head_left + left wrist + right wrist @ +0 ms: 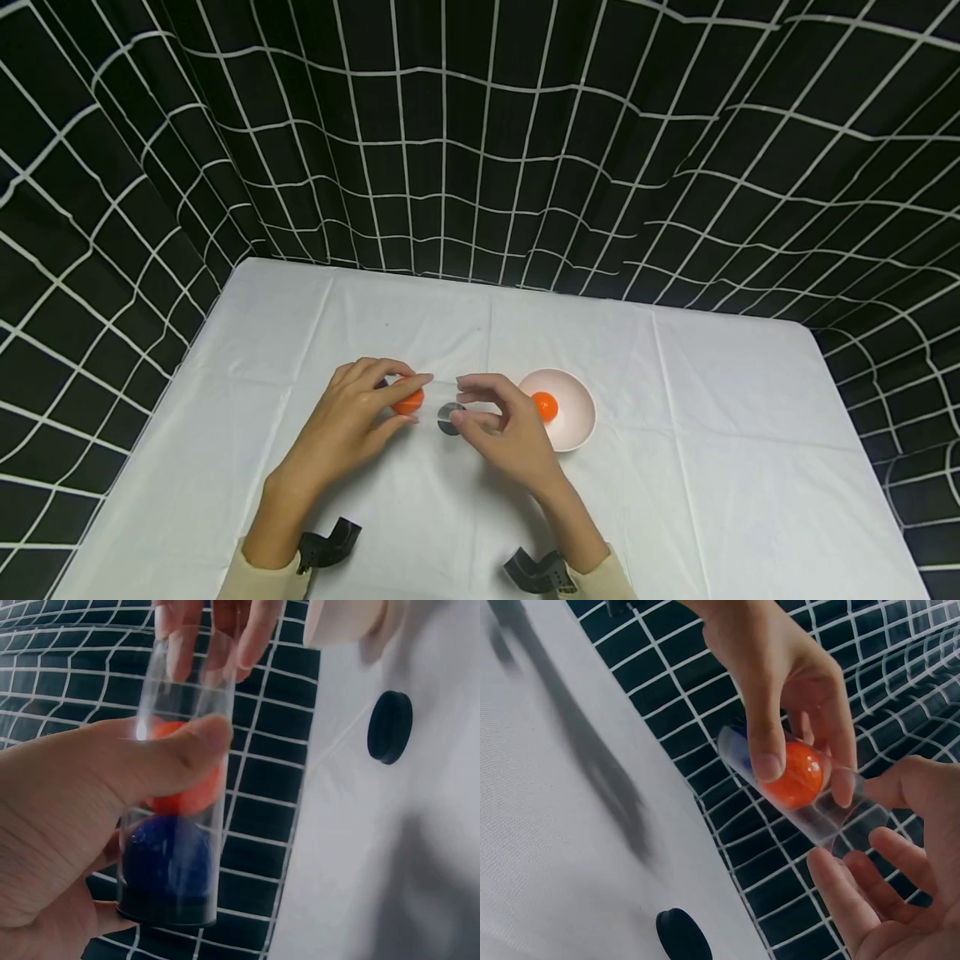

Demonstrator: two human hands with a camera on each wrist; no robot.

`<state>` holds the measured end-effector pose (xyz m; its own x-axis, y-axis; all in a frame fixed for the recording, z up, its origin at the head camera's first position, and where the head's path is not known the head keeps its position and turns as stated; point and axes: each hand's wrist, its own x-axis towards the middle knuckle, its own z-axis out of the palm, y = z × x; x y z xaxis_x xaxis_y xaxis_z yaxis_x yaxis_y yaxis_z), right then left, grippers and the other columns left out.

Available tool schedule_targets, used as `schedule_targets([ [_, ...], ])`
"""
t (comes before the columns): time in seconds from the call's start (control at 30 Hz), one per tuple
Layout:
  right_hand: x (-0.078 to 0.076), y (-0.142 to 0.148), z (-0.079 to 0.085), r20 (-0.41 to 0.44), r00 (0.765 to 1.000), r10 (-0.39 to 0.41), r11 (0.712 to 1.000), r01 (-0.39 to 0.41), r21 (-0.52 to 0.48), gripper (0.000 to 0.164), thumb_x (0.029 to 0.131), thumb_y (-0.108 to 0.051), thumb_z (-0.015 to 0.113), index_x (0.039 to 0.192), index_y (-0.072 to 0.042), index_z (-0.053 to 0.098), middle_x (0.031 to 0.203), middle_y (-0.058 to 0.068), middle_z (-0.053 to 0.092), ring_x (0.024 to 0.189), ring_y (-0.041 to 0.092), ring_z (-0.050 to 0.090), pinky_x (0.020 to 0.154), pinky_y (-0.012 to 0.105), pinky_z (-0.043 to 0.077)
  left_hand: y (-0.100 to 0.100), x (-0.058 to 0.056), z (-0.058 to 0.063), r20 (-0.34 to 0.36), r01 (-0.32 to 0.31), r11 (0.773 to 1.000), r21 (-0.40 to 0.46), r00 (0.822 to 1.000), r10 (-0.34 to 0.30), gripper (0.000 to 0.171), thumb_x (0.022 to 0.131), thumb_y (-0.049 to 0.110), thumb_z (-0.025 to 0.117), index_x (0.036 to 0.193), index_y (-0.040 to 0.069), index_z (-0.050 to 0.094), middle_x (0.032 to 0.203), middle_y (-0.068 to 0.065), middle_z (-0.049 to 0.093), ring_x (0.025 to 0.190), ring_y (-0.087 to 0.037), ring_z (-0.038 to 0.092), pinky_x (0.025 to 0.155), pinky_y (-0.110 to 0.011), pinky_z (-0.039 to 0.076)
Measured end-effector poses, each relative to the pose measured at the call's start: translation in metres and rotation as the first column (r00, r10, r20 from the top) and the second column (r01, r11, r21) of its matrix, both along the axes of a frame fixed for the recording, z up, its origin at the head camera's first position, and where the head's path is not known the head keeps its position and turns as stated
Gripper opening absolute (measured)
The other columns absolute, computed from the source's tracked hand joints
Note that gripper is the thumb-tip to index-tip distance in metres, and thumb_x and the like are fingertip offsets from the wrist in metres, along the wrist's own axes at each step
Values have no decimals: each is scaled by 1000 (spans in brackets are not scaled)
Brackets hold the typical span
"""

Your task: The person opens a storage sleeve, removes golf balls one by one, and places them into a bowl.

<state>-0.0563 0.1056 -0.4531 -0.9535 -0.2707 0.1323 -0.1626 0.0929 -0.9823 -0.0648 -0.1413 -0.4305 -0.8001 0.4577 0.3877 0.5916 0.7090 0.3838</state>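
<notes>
My left hand [345, 412] grips a clear tube [154, 694] with its thumb on one side and fingers on the other. Inside it, an orange ball [804, 776] lies against a dark blue ball [169, 855], which sits at the black-bottomed end. My right hand [510, 425] is at the tube's other end, its thumb and curled fingers around the clear rim. A round black cap [390, 727] lies on the white cloth below the tube; the right thumb overlaps it in the head view.
Close beside my right hand stands a pale pink bowl [581, 414] with another orange ball [544, 407] in it. White cloth [750, 433] covers the table. Black curtains with a white grid [465, 150] rise behind and at both sides.
</notes>
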Motion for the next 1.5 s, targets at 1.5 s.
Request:
schedule_targets([
  [1.5,-3,-3,-6,102,993,50,997,-44,-67,48,95,-5,76,140,0,62,136,23,68,124,29,71,95,27,62,-2,5,12,-101,-101,990,-94,991,92,49,81,19,93,126,28,77,123,1,72,121,-25,65,108,-52,44],
])
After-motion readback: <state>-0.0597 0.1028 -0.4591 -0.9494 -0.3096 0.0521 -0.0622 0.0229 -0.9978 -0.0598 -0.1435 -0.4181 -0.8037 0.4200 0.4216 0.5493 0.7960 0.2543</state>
